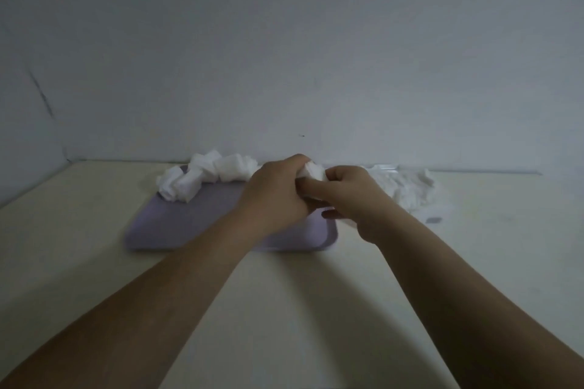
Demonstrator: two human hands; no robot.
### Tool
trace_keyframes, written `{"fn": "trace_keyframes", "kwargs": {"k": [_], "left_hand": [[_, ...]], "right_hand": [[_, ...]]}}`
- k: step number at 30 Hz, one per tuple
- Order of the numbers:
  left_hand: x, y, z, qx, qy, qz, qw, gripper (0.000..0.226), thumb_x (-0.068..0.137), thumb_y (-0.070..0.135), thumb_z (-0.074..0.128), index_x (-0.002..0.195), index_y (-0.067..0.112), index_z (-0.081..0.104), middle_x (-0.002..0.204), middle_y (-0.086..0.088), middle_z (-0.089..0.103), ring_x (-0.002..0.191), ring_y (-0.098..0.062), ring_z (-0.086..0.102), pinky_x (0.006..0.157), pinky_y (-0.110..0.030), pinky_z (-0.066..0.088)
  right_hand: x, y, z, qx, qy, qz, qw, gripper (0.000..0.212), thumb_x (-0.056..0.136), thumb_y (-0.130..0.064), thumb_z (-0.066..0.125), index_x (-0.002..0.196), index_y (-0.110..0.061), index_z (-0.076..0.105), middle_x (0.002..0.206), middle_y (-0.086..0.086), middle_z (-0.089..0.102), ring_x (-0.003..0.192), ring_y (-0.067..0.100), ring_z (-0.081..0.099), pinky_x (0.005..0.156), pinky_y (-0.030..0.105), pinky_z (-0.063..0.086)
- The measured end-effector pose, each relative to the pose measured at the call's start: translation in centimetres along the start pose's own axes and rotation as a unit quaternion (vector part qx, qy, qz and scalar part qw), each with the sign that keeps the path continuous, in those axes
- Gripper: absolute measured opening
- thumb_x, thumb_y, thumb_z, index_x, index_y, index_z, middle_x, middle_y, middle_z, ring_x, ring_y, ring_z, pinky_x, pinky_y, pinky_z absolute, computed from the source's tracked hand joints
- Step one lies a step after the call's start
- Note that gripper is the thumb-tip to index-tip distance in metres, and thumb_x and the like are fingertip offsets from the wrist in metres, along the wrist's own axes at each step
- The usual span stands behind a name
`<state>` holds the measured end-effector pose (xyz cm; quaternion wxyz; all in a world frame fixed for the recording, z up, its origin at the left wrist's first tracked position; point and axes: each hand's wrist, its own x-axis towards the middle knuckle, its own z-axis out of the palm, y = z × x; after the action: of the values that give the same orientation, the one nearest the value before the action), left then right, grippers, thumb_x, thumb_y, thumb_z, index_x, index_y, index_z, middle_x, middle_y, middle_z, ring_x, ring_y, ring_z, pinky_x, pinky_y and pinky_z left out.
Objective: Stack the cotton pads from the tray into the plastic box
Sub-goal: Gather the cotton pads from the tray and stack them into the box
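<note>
Two hands met over the far right part of the tray (196,224). The left hand (275,196) and the right hand (354,196) both had their fingers curled round one small bunch (314,171) of pads, likely to square it up so it would stack flat. A pile (202,177) of pads lay along the far left edge of the tray, by the wall (284,57), not yet picked up. The box (387,167) sat just to the right of the tray, close by so the trip was short. It had white pads in it, and they looked messy, not neat
</note>
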<state>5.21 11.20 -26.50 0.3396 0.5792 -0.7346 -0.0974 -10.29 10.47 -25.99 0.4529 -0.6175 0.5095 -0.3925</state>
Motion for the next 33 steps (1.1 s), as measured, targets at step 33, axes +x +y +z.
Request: {"fn": "trace_keyframes", "kwargs": {"k": [33], "left_hand": [[3.7,2.2,8.6,-0.172,-0.067,-0.015,0.983,0.026,0.08,0.017,0.079,0.104,0.025,0.077,0.1,0.007,0.077,0.093,-0.009,0.073,0.093,-0.033,0.058]], "right_hand": [[3.4,1.8,-8.0,-0.508,0.065,0.106,0.852,0.041,0.062,-0.053,0.073,0.096,-0.032,0.061,0.082,-0.008,0.065,0.072,0.014,0.064,0.066,0.027,0.051]]}}
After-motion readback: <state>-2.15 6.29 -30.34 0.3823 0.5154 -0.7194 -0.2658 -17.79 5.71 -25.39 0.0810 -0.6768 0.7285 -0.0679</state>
